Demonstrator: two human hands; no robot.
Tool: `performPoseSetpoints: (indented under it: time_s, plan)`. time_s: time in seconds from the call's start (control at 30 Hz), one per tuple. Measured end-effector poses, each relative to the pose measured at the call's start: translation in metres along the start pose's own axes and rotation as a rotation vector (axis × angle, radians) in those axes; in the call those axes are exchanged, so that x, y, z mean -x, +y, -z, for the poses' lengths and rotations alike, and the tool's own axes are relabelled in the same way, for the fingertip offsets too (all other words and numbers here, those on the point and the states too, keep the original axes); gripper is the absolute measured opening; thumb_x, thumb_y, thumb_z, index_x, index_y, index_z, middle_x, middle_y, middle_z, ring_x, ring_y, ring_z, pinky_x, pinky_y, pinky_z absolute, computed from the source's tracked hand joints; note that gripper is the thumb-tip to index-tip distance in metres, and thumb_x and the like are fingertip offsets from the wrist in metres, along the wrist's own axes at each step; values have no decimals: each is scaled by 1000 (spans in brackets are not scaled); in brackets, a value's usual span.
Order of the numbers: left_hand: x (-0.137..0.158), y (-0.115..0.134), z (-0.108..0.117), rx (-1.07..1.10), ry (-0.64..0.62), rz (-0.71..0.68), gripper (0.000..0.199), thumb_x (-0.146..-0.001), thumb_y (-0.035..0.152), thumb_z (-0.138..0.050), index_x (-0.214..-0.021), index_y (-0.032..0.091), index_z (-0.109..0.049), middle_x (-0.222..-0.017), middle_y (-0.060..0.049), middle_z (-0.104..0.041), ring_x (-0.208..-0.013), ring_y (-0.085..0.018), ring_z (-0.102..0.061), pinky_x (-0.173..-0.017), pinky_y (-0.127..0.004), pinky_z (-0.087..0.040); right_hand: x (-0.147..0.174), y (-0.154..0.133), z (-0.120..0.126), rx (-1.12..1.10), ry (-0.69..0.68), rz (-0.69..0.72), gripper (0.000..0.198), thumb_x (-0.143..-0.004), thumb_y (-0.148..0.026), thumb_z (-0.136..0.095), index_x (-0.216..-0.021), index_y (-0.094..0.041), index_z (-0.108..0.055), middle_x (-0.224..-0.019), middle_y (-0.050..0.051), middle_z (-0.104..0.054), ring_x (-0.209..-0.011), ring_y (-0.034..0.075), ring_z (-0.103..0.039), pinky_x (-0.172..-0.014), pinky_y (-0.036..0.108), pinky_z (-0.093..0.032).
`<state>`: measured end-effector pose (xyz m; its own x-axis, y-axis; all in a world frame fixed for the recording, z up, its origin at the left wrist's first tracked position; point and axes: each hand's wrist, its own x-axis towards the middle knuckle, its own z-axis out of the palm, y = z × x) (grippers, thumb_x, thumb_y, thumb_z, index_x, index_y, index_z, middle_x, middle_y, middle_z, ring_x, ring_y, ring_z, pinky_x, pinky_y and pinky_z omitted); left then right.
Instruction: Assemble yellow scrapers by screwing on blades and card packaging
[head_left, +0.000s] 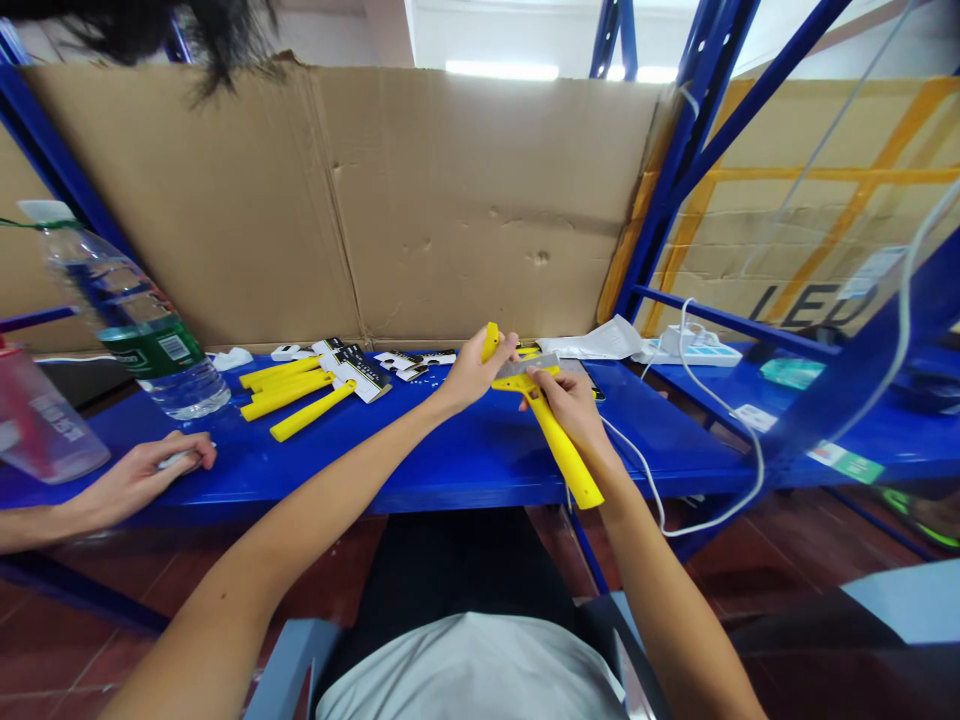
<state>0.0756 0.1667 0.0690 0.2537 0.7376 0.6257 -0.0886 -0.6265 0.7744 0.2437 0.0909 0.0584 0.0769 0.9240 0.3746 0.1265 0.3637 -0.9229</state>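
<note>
A yellow-handled scraper (561, 448) is in my right hand (576, 408), fingers closed around its head end, with the handle slanting down toward me. A flat grey blade (541, 364) shows at the head. My left hand (475, 372) is closed on a small yellow plastic piece (490, 342) whose rounded end sticks up above the thumb; it is close beside the scraper head. Whether the two yellow parts touch, I cannot tell. More yellow-handled scrapers (313, 410) with black-and-white cards (351, 366) lie on the blue table to the left of my hands.
Another person's hand (154, 470) rests on the blue table (420, 470) at left, near a water bottle (161, 340) and a clear cup (52, 420). Loose cards (409, 364) and a white bag (596, 340) lie behind; a power strip (697, 350) and white cable (739, 410) are right.
</note>
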Motion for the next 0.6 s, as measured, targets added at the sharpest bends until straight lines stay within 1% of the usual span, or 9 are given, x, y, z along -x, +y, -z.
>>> performPoseSetpoints:
  time_s: [0.07,0.13,0.2,0.27,0.33,0.4,0.47,0.53,0.6]
  plan:
    - [-5,1,4,109,8,44,55,-101,74,-61,-91,21,-61,-93,-7,-74,-81,-18,-65,-76,-31,-52,-1,1,0,14,4,5,60,-78,-73,-78,-51,-20,-65,-50,5,-63,-45,12,-45,-46,28,-34]
    - [-10,3,10,190,38,85,51,-102,72,-61,-96,21,-63,-96,-8,-75,-80,-18,-67,-73,-31,-54,-1,2,-1,25,0,8,60,-78,-72,-77,-50,-20,-65,-50,6,-64,-45,13,-46,-46,28,-34]
    - [-13,5,17,213,77,93,50,-101,71,-64,-104,21,-65,-93,-6,-74,-73,-16,-67,-68,-29,-53,-1,3,-1,33,-12,15,60,-80,-71,-76,-51,-20,-65,-51,6,-65,-46,13,-47,-46,28,-35]
    - [-14,7,22,209,88,92,55,-99,76,-66,-109,21,-68,-84,-3,-72,-62,-14,-63,-60,-28,-49,0,3,-1,40,-20,20,59,-82,-70,-74,-52,-20,-66,-51,6,-65,-46,14,-48,-47,28,-36]
    - [-14,9,25,186,80,103,62,-95,82,-66,-106,21,-71,-69,1,-63,-50,-11,-53,-51,-27,-41,0,2,-1,46,-26,22,59,-83,-69,-72,-52,-20,-67,-52,6,-67,-46,13,-47,-47,28,-35]
    - [-13,9,26,173,64,135,67,-91,87,-64,-97,21,-72,-57,6,-46,-43,-9,-39,-46,-27,-32,0,2,-2,57,-35,15,59,-84,-68,-71,-52,-20,-68,-52,7,-67,-45,13,-46,-47,29,-35]
    - [-12,10,25,194,40,174,70,-89,91,-63,-92,21,-72,-56,8,-34,-44,-9,-30,-45,-28,-30,0,2,-2,61,-47,9,59,-85,-68,-71,-51,-19,-69,-51,7,-66,-45,13,-46,-47,29,-35]
    - [-13,12,24,244,0,212,70,-89,91,-63,-93,21,-73,-60,7,-32,-49,-10,-28,-47,-28,-33,-1,2,-2,55,-54,4,60,-84,-69,-71,-51,-20,-69,-50,7,-66,-45,14,-46,-47,29,-35]
    - [-13,15,24,311,-48,254,68,-90,88,-65,-98,21,-75,-65,5,-35,-53,-12,-31,-49,-28,-37,-1,2,-3,52,-60,4,60,-83,-70,-71,-51,-20,-70,-51,7,-66,-45,14,-47,-47,29,-36]
